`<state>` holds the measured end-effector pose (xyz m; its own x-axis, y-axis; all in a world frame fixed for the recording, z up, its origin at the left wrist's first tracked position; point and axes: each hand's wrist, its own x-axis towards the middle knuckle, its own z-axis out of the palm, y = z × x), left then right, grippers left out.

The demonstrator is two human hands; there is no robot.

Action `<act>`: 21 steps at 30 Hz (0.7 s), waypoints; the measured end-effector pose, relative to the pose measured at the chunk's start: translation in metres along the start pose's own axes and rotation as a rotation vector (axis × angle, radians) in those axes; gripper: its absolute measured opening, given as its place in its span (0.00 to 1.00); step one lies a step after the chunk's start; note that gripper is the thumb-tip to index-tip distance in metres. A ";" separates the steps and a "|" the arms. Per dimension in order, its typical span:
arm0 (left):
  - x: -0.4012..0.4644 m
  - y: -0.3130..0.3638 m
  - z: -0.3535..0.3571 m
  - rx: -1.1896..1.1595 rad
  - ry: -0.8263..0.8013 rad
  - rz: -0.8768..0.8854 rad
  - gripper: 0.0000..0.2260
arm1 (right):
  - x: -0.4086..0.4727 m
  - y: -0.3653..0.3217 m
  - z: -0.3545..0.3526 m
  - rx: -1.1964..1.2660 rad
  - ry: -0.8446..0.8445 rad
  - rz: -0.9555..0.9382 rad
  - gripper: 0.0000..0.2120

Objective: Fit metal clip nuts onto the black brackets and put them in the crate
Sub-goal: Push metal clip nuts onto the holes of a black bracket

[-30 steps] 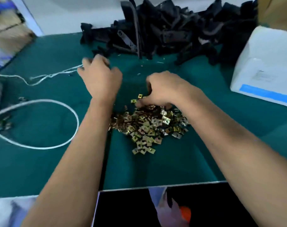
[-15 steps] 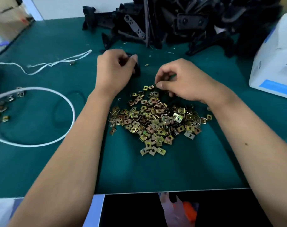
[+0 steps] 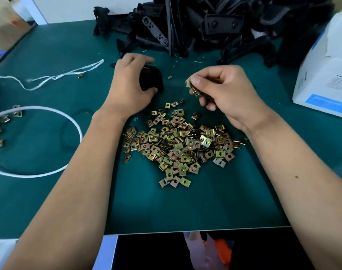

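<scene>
We curled our left hand (image 3: 130,85) around a small black plastic bracket (image 3: 151,78) resting on the green worktop (image 3: 185,207). Our right hand (image 3: 222,92) pinched several brass-coloured metal clip nuts (image 3: 193,89), fingers closed on them, above the loose pile of clip nuts (image 3: 178,145). More black brackets (image 3: 215,28) lay heaped behind.

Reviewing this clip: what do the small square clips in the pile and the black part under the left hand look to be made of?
Clip nuts: apparently thin stamped metal with a yellowish, iridescent plated finish; they glint and show folded edges and punched holes.
Black bracket, gripped by the left hand: probably moulded plastic, matte black with rounded edges, though the look leaves this open.
</scene>
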<state>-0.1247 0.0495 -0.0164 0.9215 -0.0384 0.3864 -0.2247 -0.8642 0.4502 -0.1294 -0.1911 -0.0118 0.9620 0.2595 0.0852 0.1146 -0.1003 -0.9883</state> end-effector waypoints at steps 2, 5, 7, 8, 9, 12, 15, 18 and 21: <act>0.000 0.000 -0.001 -0.012 -0.003 -0.034 0.30 | 0.001 0.001 -0.002 0.036 0.023 0.009 0.05; 0.000 -0.001 -0.004 -0.010 -0.036 -0.019 0.30 | 0.001 0.002 -0.004 0.041 0.035 0.012 0.05; 0.000 0.000 -0.005 -0.030 -0.046 0.005 0.29 | 0.001 0.003 -0.004 0.058 0.033 0.012 0.06; -0.001 -0.001 -0.005 -0.042 -0.049 0.011 0.28 | 0.002 0.003 -0.003 0.079 0.030 0.014 0.06; -0.002 0.000 -0.004 -0.047 -0.053 0.011 0.29 | 0.002 0.003 -0.003 0.105 0.026 0.020 0.07; -0.003 0.001 -0.002 -0.044 -0.033 0.004 0.29 | 0.002 0.002 -0.003 0.154 0.011 0.053 0.10; -0.004 0.007 -0.005 -0.064 0.087 0.044 0.26 | 0.003 0.002 -0.004 0.155 -0.002 0.060 0.12; -0.004 0.014 -0.011 -0.116 0.284 0.090 0.23 | 0.002 0.002 -0.004 0.127 0.000 0.052 0.11; -0.001 0.018 -0.017 -0.123 0.543 0.105 0.15 | 0.003 0.003 -0.003 0.072 0.014 0.030 0.09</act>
<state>-0.1347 0.0429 0.0052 0.6043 0.1705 0.7783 -0.3716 -0.8037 0.4647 -0.1256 -0.1936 -0.0145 0.9681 0.2440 0.0567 0.0680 -0.0384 -0.9969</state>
